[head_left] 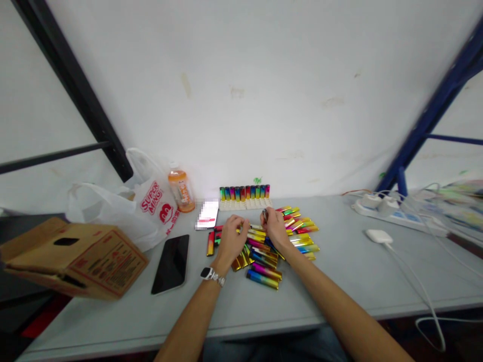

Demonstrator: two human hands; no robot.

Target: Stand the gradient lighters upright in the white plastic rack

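Note:
A loose pile of shiny, rainbow-coloured lighters (264, 271) lies on the table around both hands. My right hand (276, 229) is closed on a lighter (264, 215), whose dark end shows past the fingertips. Over the pile's left side, my left hand (233, 237) has its fingers curled together. A small yellow-green patch shows by its fingertips, but I cannot tell whether it is held. Behind the hands, a white tray (237, 205) holds a row of upright lighters (248, 192) against the wall.
On the left are a cardboard box (101, 261), white plastic bag (124, 213), orange drink bottle (181, 190), dark phone (171, 264) and bright-screened phone (207, 215). A power strip (400, 217) and white charger (378, 236) with cables lie right.

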